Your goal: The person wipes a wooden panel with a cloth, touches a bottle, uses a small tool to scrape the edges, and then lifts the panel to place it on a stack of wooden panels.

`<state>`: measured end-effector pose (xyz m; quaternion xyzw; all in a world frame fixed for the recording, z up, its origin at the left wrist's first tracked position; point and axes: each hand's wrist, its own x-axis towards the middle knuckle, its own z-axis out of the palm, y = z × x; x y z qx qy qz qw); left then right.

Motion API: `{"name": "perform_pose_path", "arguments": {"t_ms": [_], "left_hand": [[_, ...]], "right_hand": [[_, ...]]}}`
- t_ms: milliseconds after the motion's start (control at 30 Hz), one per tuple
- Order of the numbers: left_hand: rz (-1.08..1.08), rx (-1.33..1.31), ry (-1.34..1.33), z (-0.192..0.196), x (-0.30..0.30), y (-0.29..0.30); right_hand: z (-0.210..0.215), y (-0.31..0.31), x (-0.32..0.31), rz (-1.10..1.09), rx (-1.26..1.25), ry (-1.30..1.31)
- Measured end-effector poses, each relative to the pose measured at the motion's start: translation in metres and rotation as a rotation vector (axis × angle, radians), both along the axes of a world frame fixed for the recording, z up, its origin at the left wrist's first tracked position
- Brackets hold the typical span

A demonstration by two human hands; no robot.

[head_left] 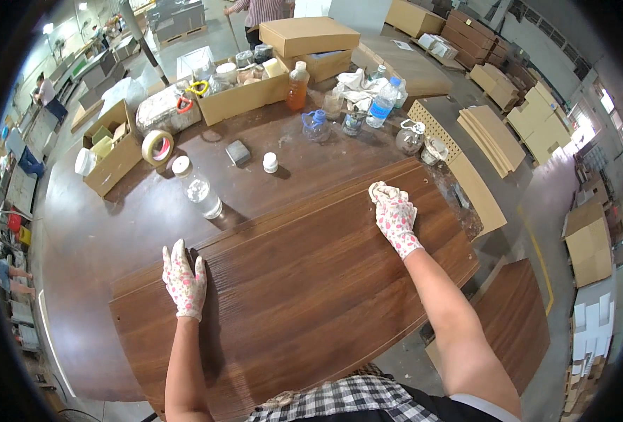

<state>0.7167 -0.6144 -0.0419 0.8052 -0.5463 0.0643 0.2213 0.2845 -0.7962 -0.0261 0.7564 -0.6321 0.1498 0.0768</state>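
A wide, dark brown wood-grain panel [297, 274] lies on a brown worktable [79, 281] in front of me. My left hand [184, 285], in a white glove with pink spots, rests near the panel's left end, its fingers stretched out and holding nothing. At the far right part of the panel, my right hand [398, 226] wears a matching glove and presses a bunched whitish cloth [380, 190] against the wood. The fingers are wrapped over the cloth and partly hide it.
Beyond the panel stand a clear bottle [200, 191], a small white bottle [270, 163], a grey block [238, 152] and a tape roll [157, 148]. An open cardboard box [245, 100], an orange-liquid bottle [297, 86] and a blue-labelled bottle [383, 104] stand farther back.
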Motion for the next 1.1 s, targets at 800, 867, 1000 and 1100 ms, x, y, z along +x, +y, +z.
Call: {"name": "perform_pose_path", "arguments": {"t_ms": [800,867,1000,1100], "left_hand": [[-0.001,-0.146,0.085,0.005,0.014,0.010],[-0.005,-0.155,0.097,0.001,0.016,0.012],[-0.016,-0.173,0.134,-0.001,0.014,0.006],[0.010,-0.155,0.112,0.004,0.013,0.007]], "right_hand": [[-0.016,0.059,0.081,0.124,0.168,0.250],[0.015,0.035,0.073,-0.079,0.079,0.365],[0.029,-0.016,0.015,-0.016,0.281,-0.427],[0.044,-0.031,0.021,0.063,0.393,-0.145]]}}
